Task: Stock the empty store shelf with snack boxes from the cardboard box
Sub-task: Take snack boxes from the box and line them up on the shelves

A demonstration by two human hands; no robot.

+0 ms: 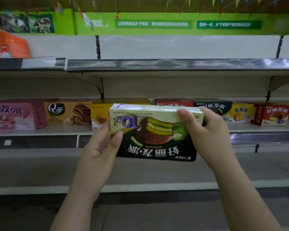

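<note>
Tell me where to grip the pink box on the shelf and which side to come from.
Grip the pink box across its top and bottom edges, coming straight in from the front. It stands at the shelf's front edge with its broad face outward, and the orange box looks close against its right side, so side access seems blocked.

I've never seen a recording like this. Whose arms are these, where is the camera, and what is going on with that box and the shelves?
No machine here: a person wears a camera on the head, so you look down their own arms. The left hand and right hand each have a grip on one end of a green and black snack box, held upside down in front of a store shelf. On that shelf stands a row of boxes, among them a pink box and a red box. The shelf above looks bare in the middle.
</note>
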